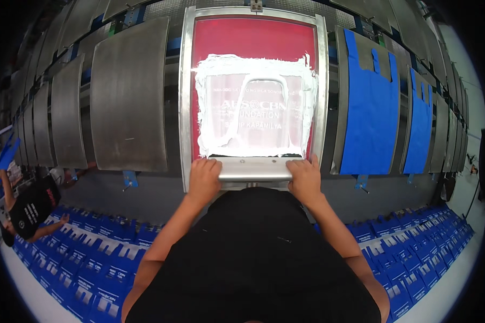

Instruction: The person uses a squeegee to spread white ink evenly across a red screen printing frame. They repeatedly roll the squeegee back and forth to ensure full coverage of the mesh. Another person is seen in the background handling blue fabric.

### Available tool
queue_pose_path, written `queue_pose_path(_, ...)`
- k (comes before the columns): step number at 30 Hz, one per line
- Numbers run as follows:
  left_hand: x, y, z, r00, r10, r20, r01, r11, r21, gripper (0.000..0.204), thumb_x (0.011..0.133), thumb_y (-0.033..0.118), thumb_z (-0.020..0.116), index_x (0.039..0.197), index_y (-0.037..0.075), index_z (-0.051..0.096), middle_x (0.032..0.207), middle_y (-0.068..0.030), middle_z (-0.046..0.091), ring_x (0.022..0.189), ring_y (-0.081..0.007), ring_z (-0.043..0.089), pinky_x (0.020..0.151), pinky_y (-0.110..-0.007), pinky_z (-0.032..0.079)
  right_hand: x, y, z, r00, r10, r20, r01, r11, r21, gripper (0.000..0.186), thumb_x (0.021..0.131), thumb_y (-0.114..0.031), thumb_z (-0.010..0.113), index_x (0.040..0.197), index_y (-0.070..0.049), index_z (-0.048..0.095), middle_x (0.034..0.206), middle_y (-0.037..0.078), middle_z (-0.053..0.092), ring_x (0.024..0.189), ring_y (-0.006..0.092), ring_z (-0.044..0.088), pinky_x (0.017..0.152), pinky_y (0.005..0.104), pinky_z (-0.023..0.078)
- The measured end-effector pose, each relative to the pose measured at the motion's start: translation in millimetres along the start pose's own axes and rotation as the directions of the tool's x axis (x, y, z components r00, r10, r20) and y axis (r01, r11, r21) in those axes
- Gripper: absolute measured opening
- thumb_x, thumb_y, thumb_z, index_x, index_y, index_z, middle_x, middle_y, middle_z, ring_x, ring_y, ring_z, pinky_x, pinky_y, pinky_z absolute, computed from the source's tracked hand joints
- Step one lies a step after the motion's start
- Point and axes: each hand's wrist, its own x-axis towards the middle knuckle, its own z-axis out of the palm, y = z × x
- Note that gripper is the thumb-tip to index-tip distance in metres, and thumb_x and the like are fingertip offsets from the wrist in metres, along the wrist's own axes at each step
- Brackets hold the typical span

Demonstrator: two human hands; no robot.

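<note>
A screen printing frame [322,107] with metal sides and red mesh [253,37] lies before me. White ink [231,65] is spread on the mesh in a thick, uneven border, with a curved streak across pale lettering in the middle. At the frame's near end a wide metal squeegee [256,169] lies crosswise against the ink's near edge. My left hand [203,177] is closed round its left end, and my right hand [305,178] grips its right end. The fingertips and the squeegee's blade are partly hidden.
Bare metal platens [129,97] stand in a row to the left. On the right, blue bags [369,107] lie flat on platens. Many printed blue bags [86,269] cover the floor behind me on both sides. Another person [35,210] in black reaches about at the far left.
</note>
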Motion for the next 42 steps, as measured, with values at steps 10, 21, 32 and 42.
queue_pose_path(10, 137, -10, -46, 0.99, -0.107, 0.093, 0.088, 0.978, 0.188, 0.022, 0.07, 0.023, 0.074, 0.086, 0.007, 0.071, 0.081, -0.0166, 0.068, 0.079, -0.0344, 0.067, 0.072, -0.044, 0.052, 113, 42, -68, 0.997, -0.038, -0.063, 0.023, 0.977, -0.212, 0.042, 0.069, -0.01, 0.061, 0.11, -0.016, 0.068, 0.086, 0.013, 0.07, 0.087, 0.032, 0.066, 0.081, 0.047, 0.051)
queue_pose_path(21, -10, 49, -44, 0.999, -0.001, 0.047, -0.002, 0.997, 0.075, 0.031, 0.057, -0.002, 0.068, 0.087, 0.007, 0.066, 0.083, -0.0129, 0.064, 0.083, -0.0334, 0.059, 0.079, -0.044, 0.042, -47, -4, -52, 0.997, -0.022, -0.072, 0.017, 0.998, -0.065, 0.044, 0.065, 0.0, 0.064, 0.107, -0.013, 0.067, 0.094, 0.009, 0.07, 0.094, 0.0281, 0.064, 0.112, 0.0549, 0.027)
queue_pose_path(32, -12, 90, -45, 0.937, -0.195, 0.29, 0.131, 0.966, 0.225, 0.033, 0.068, 0.019, 0.079, 0.1, 0.01, 0.071, 0.089, -0.0158, 0.07, 0.087, -0.0336, 0.066, 0.079, -0.044, 0.051, -81, 9, -65, 0.992, 0.061, 0.109, -0.038, 0.979, -0.202, 0.046, 0.067, -0.007, 0.062, 0.11, -0.016, 0.069, 0.088, 0.015, 0.07, 0.089, 0.0321, 0.066, 0.093, 0.0441, 0.048)
queue_pose_path(42, 70, 96, -66, 0.967, -0.18, 0.182, 0.153, 0.976, 0.153, 0.034, 0.062, 0.011, 0.076, 0.096, 0.01, 0.071, 0.081, -0.0158, 0.068, 0.079, -0.0381, 0.065, 0.076, -0.045, 0.052, -21, 35, -109, 0.998, 0.061, 0.028, -0.053, 0.973, -0.224, 0.039, 0.069, -0.01, 0.065, 0.107, -0.018, 0.068, 0.089, 0.012, 0.07, 0.09, 0.0285, 0.066, 0.106, 0.0539, 0.035)
